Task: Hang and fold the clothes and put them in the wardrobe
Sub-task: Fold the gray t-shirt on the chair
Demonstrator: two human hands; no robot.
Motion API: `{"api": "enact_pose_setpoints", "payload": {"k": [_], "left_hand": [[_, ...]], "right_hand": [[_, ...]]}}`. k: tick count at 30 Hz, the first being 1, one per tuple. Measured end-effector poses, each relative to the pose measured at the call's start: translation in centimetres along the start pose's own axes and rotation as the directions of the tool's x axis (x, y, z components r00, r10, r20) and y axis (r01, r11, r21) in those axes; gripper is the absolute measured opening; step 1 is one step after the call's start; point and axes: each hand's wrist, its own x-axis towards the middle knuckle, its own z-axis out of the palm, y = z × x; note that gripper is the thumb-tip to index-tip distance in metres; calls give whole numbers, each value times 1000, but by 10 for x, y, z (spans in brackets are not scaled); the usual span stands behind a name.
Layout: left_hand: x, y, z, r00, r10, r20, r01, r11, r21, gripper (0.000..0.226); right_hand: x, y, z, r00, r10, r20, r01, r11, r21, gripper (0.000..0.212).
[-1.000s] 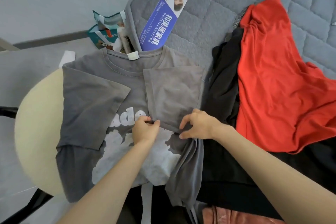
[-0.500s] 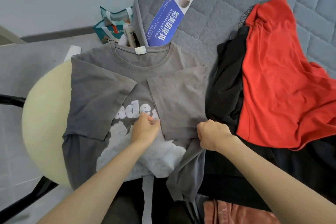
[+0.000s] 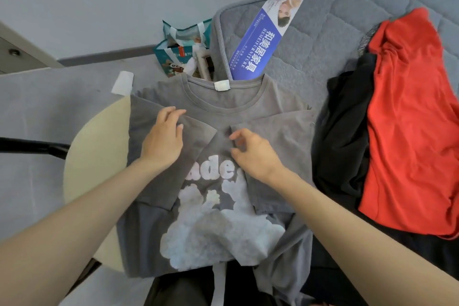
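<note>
A grey T-shirt with a pale cloud print lies face up in front of me, half on a cream round seat and half on the mattress edge. Both its sleeves are folded inward over the chest. My left hand rests on the folded left sleeve with its fingers spread and fairly straight. My right hand lies at the inner corner of the folded right sleeve, fingers loosely bent and touching the cloth, gripping nothing that I can see. The shirt's lower hem hangs off toward me.
A red garment and a black garment lie piled on the grey quilted mattress to the right. A blue printed label lies on the mattress. Printed bags stand on the floor by the wall.
Both hands have moved up from the sleeve hems toward the shoulders. My right hand has let go of the sleeve edge and opened; my left hand now lies flat on the left sleeve.
</note>
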Motion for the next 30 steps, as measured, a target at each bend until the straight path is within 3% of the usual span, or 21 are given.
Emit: {"api": "enact_pose_setpoints", "payload": {"k": [4,11,15,17,19,21,24,27,30], "left_hand": [[30,-29,-17,997,26,75,-39,985,169,40],[64,-61,-40,995,11,96,-53,893,446,17],[72,-73,-52,996,-91,-1,85,921,381,18],[74,-73,-57,986,-166,-13,160,922,354,17],[74,-69,-57,989,-144,-45,150,915,373,22],[74,-59,-54,998,-29,-58,49,920,388,37],[81,-38,-42,992,83,92,-112,918,380,70],[95,-24,-34,973,-17,231,-76,918,389,104],[110,-24,-34,945,-175,276,68,931,357,129]], "right_hand": [[35,-23,27,999,41,-17,-38,988,151,43],[82,-43,36,998,58,-23,-61,991,-122,18],[93,-62,29,980,-84,-183,57,987,-152,14],[95,-66,26,977,-121,-173,95,984,-152,11],[95,-62,17,972,-136,-192,109,984,-144,16],[94,-50,0,952,-135,-275,89,981,-172,28],[91,-20,-32,939,-8,-345,-90,959,-268,59],[91,5,-60,943,193,-270,-267,924,-272,105],[100,18,-74,950,281,-136,-310,901,-303,138]]}}
